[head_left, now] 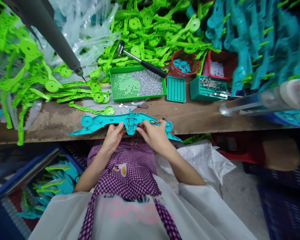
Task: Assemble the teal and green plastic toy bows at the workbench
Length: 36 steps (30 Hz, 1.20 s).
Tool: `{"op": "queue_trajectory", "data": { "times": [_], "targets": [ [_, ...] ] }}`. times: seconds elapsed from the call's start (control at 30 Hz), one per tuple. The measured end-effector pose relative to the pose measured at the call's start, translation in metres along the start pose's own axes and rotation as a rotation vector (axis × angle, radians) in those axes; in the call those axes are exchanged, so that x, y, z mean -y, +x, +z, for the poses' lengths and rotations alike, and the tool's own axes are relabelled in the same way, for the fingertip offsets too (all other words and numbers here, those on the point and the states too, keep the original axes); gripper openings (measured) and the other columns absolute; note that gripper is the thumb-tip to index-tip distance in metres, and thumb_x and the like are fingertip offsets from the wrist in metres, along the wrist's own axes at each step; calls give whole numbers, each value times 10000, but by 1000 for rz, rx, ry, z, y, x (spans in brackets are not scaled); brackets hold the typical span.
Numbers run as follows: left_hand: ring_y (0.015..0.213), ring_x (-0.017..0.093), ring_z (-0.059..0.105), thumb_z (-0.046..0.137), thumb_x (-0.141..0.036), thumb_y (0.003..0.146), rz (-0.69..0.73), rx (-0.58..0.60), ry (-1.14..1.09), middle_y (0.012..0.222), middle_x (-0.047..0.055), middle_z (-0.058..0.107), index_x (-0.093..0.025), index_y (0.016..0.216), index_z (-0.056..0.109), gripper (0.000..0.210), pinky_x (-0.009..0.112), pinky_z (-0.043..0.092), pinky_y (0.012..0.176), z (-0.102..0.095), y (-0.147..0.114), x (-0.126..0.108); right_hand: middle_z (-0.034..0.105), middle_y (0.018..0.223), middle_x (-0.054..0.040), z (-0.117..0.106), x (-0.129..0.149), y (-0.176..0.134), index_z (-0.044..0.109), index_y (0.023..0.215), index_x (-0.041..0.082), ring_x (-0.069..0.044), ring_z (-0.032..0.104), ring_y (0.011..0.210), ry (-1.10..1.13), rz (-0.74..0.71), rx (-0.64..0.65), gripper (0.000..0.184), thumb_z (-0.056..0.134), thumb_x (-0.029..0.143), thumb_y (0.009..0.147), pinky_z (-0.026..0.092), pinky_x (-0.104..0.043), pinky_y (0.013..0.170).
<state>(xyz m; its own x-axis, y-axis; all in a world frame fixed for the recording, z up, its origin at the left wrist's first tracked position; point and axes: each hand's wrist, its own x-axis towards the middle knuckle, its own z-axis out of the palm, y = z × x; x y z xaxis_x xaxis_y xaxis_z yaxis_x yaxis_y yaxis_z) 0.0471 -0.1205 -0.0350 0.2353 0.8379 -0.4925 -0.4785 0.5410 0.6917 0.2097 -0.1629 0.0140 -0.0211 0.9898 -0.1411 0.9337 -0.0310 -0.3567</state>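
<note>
A long teal plastic shell (107,120) lies across the bench's front edge, its ribbed inside facing up. My left hand (114,134) grips its lower edge, left of the ribbed cross-piece, with the thumb on top. On the right half, my right hand (153,132) has its fingers bent over the shell, by thin dark wires (139,126) and a small metal part (153,122). What sits between those right fingertips is too small to make out. Just behind the shell lie a lime-green plastic arm (92,108) and a small screwdriver (140,106).
A power screwdriver (62,50) hangs at upper left. A green tray (115,90) of screws stands behind the shell, a hammer (142,62) across its corner. Teal baskets (176,89) and red baskets (173,68) sit to the right. Piled green parts (150,30) fill the back. A blue crate (5,190) stands lower left.
</note>
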Motion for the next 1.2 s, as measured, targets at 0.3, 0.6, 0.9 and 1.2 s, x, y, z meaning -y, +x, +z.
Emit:
{"op": "queue_trajectory", "data": {
  "times": [0.3,0.6,0.9,1.2],
  "targets": [
    [883,217,714,845,-419,667,4,91,77,887,80,758,-117,858,695,387,328,570,821,0,-2,-4,723,767,-9,14,-3,2,582,889,197,-179,614,736,85,10,-106,269,381,327,1011,184,-350,827],
    [889,228,703,817,-475,689,-62,201,175,860,82,746,-118,836,714,400,351,557,844,-9,5,-6,723,764,-15,12,-2,7,605,900,196,-167,579,707,33,17,-48,312,360,352,1013,168,-327,773],
    [654,149,654,604,-381,902,190,528,1223,816,21,727,-197,968,703,220,275,506,636,-34,3,-57,709,829,-39,23,5,21,648,860,200,-174,561,769,-18,-105,-186,344,384,359,1014,195,-328,754],
    [1071,264,559,670,-411,853,818,488,1648,1154,89,634,-213,928,724,219,443,471,938,-33,16,-66,650,946,-49,27,7,28,674,930,202,-179,565,837,14,-122,-42,276,442,336,996,232,-324,746]
  ]
}}
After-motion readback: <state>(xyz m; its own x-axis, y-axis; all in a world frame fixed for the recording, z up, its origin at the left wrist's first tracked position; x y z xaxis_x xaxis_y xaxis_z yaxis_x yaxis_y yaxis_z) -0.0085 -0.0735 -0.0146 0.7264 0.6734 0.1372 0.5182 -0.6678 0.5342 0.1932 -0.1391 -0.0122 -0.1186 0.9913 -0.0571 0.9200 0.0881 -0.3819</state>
